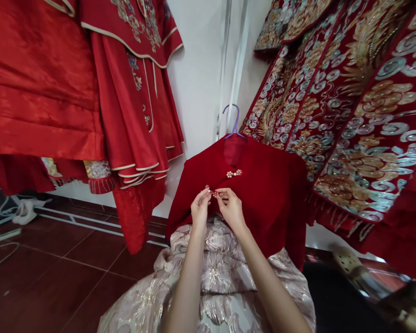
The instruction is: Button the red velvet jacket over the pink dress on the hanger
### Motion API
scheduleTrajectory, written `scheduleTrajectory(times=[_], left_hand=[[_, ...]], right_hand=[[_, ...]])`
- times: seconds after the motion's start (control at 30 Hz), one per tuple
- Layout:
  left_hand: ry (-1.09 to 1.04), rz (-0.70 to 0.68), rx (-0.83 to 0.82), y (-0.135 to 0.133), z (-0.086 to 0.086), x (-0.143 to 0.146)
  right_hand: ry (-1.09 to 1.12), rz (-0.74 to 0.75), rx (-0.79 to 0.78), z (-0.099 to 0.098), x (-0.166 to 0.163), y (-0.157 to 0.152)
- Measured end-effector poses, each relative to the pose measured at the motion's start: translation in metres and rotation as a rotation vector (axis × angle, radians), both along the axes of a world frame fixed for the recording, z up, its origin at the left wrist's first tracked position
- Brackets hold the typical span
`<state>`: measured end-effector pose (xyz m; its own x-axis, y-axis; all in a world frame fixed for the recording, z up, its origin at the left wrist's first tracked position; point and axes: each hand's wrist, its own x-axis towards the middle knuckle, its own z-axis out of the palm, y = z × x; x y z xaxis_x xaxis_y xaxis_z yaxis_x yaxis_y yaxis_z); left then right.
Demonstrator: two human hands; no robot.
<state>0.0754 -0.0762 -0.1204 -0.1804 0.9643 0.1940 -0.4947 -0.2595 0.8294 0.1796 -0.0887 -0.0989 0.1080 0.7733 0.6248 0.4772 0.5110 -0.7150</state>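
A dark red velvet jacket (266, 194) on a purple hanger (235, 121) lies in front of me, its lower part resting over shiny pinkish-silver patterned fabric (218, 268). One ornate gold clasp (234, 174) sits closed near the collar. Just below it, both my hands pinch the parts of a second small ornate clasp (213, 192). My left hand (200, 209) grips its left side with thumb and finger. At its right side, my right hand (230, 207) does the same. Whether the two halves are hooked together is too small to tell.
Red garments with pale trim (131, 92) hang at the left. A heavily embroidered red robe (350, 106) hangs at the right. White shoes (27, 210) and a metal rack bar (79, 219) are low on the left. A beige perforated clog (346, 260) lies at the lower right.
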Motion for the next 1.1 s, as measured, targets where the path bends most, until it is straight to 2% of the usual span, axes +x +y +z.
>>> scheduleTrajectory(times=[0.23,0.4,0.6,0.83,1.1], left_hand=[[0.055,0.118,0.066,-0.001,0.004,0.003],[0.113,0.176,0.133,0.005,0.001,0.005],[0.203,0.216,0.146,0.007,-0.005,0.005],[0.205,0.219,0.136,0.007,-0.005,0.005],[0.323,0.274,0.166,0.004,-0.003,-0.001]], right_hand=[[0.009,-0.031,0.033,-0.003,-0.012,-0.001],[0.039,-0.055,0.040,-0.004,-0.015,0.001],[0.058,-0.069,0.081,-0.004,-0.017,0.001],[0.051,-0.045,0.098,-0.003,-0.015,0.001],[0.056,-0.057,0.117,-0.004,-0.016,0.001]])
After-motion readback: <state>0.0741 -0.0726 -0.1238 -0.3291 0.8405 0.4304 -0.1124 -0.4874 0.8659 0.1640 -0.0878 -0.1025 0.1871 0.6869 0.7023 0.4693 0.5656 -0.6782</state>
